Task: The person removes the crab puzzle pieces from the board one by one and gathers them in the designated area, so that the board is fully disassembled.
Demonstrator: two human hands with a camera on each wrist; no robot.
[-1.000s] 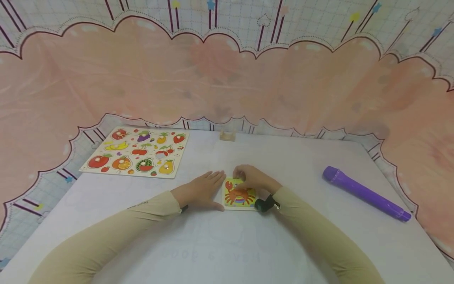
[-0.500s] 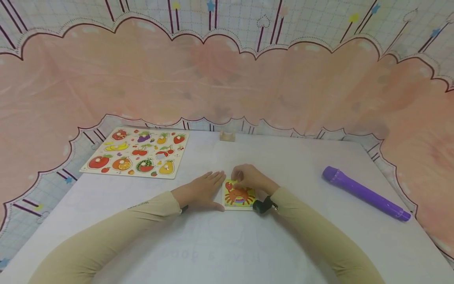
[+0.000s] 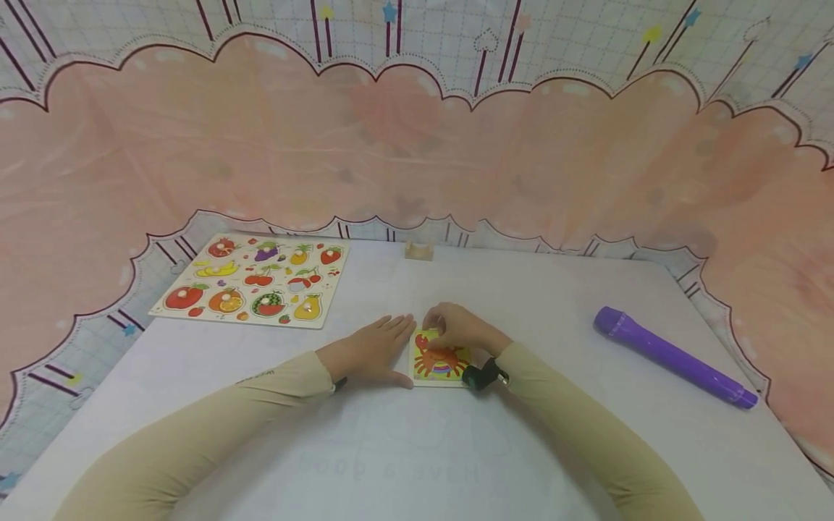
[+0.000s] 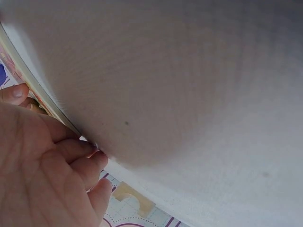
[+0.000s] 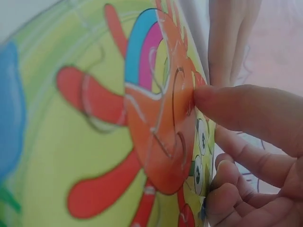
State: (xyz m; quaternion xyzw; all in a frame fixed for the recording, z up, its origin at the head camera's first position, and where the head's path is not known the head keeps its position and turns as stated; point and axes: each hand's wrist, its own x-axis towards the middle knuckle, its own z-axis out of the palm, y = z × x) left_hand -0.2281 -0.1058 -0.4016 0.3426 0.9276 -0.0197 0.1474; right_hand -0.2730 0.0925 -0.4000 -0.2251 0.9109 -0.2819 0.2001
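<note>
A small square jigsaw puzzle (image 3: 441, 367) with a red-orange crab on yellow lies on the white table. My left hand (image 3: 370, 349) rests along its left side, fingers stretched forward and thumb at the lower left corner. From the upper right my right hand (image 3: 461, 327) reaches over the puzzle. Up close in the right wrist view, the thumb (image 5: 246, 106) presses on the crab's face while the curled fingers (image 5: 225, 189) grip around the puzzle's top edge, by the eyes. Cut lines between the pieces show on the crab. Part of the puzzle's upper right is hidden under that hand.
A wooden fruit peg puzzle (image 3: 250, 284) lies at the back left. At the right rests a purple toy microphone (image 3: 674, 358). A small notched wooden block (image 3: 419, 251) stands by the back edge, in front of a patterned curtain (image 3: 417, 145).
My right hand has shifted slightly left along the puzzle's top edge, uncovering a little more of the crab's middle. My left hand has stayed in place.
</note>
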